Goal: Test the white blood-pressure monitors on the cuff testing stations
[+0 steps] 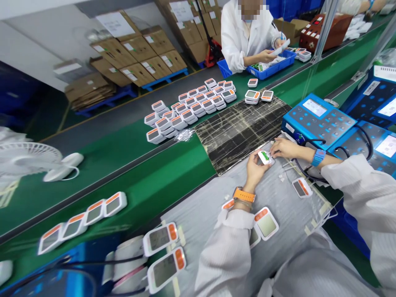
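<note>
My left hand (pixel 255 169) is closed around a small white monitor (pixel 265 157), its open battery compartment turned up and showing green inside. At the right edge of this monitor, my right hand (pixel 282 148) has its fingers bunched together; whatever lies between the fingertips is too small to make out. Below my left wrist rests a white monitor with orange buttons and a greenish screen (pixel 266 223), partly over another one. Another orange-buttoned monitor (pixel 302 187) lies to the right, near the edge of the grey mat (pixel 213 206).
Blue test boxes (pixel 318 119) with cables stand at right. Many monitors (pixel 192 107) are grouped on the green belt (pixel 173 165), beside a dark panel (pixel 241 128). More monitors (pixel 161 239) lie front left. Opposite, a person in white handles parts over a blue bin (pixel 272 71).
</note>
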A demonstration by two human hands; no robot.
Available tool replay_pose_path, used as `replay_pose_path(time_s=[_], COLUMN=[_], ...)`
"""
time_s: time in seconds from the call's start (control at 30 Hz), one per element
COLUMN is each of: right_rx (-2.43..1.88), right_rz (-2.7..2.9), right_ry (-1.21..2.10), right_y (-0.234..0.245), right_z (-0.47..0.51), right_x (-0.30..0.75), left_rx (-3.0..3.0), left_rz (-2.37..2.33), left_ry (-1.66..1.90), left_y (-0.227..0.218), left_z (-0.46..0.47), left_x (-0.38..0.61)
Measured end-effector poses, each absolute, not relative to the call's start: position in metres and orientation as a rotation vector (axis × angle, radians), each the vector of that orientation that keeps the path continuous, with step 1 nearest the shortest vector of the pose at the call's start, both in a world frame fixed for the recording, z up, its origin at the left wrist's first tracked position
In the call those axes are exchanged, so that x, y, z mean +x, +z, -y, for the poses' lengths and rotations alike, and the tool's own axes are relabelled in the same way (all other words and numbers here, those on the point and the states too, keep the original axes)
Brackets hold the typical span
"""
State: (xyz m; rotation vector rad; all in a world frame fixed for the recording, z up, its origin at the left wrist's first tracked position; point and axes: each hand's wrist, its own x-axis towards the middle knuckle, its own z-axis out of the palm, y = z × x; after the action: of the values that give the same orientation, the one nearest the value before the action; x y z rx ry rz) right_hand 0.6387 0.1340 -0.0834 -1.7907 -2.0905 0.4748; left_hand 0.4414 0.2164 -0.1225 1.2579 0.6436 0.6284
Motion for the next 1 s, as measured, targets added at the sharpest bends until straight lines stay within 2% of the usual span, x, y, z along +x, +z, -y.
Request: replay_pose_path(time_s=[0.63, 1.0], right_rx=[-1.759, -1.954], right_rz=[2.099, 2.187], right_ry=[0.473, 0.265], right_y=[-0.094, -0.086], right_z=[-0.133, -0.128], right_x=[0.64, 0.624], left_rx=[1.283, 1.49], left_rz=[-0.657, -0.735], left_ry=[0.647, 0.68], left_y=[-0.122, -0.113], left_z=[-0.214, -0.195], left_x=[0.443, 0.466])
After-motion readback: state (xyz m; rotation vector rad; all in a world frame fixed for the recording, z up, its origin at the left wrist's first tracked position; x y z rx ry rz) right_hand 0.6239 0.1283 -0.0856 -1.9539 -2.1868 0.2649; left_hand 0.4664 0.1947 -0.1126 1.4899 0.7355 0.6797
